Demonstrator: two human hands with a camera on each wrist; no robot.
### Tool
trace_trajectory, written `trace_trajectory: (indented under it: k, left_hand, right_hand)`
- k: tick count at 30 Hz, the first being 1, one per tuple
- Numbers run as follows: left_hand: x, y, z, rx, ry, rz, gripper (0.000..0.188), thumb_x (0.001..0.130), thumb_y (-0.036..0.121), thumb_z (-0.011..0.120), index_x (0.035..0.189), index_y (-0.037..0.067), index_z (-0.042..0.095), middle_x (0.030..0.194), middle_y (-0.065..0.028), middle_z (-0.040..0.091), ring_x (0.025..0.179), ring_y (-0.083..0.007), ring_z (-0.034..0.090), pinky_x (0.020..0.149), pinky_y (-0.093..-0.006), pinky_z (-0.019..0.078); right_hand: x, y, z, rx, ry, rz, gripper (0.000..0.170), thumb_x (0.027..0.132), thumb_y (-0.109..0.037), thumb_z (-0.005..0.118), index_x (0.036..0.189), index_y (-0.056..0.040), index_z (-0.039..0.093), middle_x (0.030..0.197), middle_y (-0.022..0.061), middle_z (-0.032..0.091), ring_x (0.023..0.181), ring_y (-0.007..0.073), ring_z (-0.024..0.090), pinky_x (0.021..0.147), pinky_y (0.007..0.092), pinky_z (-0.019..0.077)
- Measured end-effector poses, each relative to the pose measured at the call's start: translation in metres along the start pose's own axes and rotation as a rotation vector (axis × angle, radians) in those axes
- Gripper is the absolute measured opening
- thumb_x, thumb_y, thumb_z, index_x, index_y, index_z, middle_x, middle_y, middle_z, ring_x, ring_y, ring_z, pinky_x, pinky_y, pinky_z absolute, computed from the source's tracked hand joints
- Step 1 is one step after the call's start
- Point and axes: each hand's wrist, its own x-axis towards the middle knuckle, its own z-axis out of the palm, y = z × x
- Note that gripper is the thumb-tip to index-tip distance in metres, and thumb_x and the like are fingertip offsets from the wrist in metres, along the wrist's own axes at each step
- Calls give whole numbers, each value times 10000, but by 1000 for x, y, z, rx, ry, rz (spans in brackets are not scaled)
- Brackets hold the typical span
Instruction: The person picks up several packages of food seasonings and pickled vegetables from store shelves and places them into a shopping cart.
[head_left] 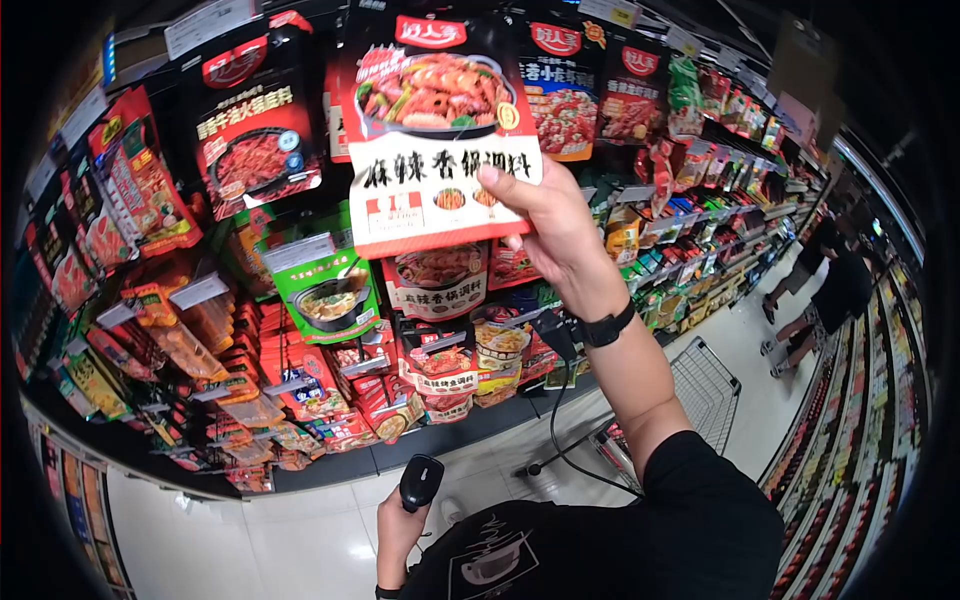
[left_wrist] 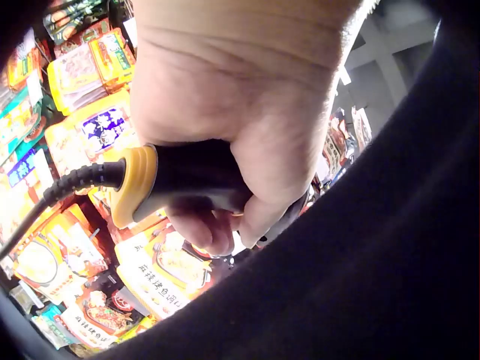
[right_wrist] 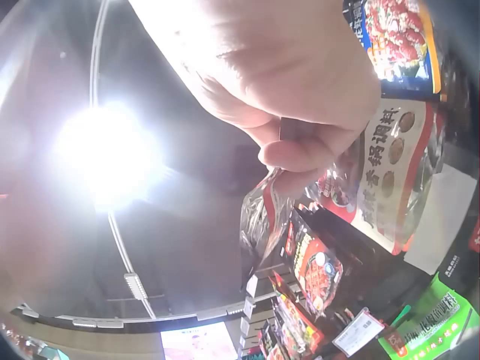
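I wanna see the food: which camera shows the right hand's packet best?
The head view: the packet faces it, food picture uncovered. The right wrist view seems to catch only its shiny edge; the left wrist view misses it.

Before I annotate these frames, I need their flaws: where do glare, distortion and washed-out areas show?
Head view: fisheye distortion bends the shelving at right and corners go black, yet large lettering on the held packet is readable; left wrist view: displayed packets look overexposed, lower right nearly black; right wrist view: a ceiling light flares white.
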Motion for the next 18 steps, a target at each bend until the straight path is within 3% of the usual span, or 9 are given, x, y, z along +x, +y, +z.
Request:
trace_trajectory:
  k: [4,6,7,10,12,13,15,17,18]
  left_hand:
    - [23,-1,4,-8,-92,14,343,877,115,884,1196,32,786,996,-215,821,951,-362,828,821,-403,622]
    - [35,2,7,-15,-137,71,349,884,111,878,1212,35,786,1006,-216,824,972,-366,828,829,-405,623]
    - [41,3,9,-15,-177,98,352,888,109,876,1220,36,786,1012,-216,825,983,-369,828,833,-405,624]
    - [63,-2,22,62,-320,107,359,900,96,862,1242,24,779,1035,-233,822,1006,-379,825,836,-405,619]
    - [74,4,33,78,-408,162,342,906,93,855,1225,2,775,1034,-239,820,1011,-368,828,833,-402,615]
    - [76,16,38,80,-435,156,328,901,93,857,1200,-10,774,1014,-238,819,1003,-357,831,832,-397,614]
    - [86,12,54,124,-503,149,323,897,91,861,1186,-21,769,995,-239,819,997,-330,836,833,-390,613]
    - [92,28,68,186,-575,186,323,897,90,863,1185,-21,769,985,-230,823,981,-304,839,834,-384,613]
    - [94,36,77,212,-598,202,322,896,89,863,1184,-22,769,980,-226,825,973,-291,840,834,-381,613]
  right_hand:
    - [-59,7,-22,-44,166,18,398,1021,-97,792,1358,38,631,1115,113,797,699,91,727,440,204,501]
    - [-102,17,-48,-48,235,30,428,1006,-66,804,1383,41,633,1206,118,790,929,140,745,739,290,551]
    - [-133,14,-67,-85,244,79,448,1001,-40,805,1408,45,635,1283,117,779,1158,185,758,1043,373,608]
    - [-221,26,-124,-174,466,196,436,996,-102,835,1377,29,669,1203,92,805,994,129,768,824,293,630]
    - [-288,41,-159,-268,706,274,432,998,-150,847,1355,25,679,1105,55,819,819,69,729,594,251,557]
    - [-324,47,-182,-393,796,301,405,1020,-124,818,1364,26,667,1172,98,812,935,149,787,757,303,650]
    - [-385,40,-205,-551,988,410,289,1045,-140,789,1274,7,689,995,48,794,698,83,700,522,259,539]
    - [-452,44,-241,-554,1162,438,192,1068,-152,755,1181,-10,693,860,8,739,556,50,576,402,253,398]
    - [-487,47,-263,-574,1300,526,188,1069,-92,726,1244,-22,722,895,28,766,567,70,594,444,265,427]
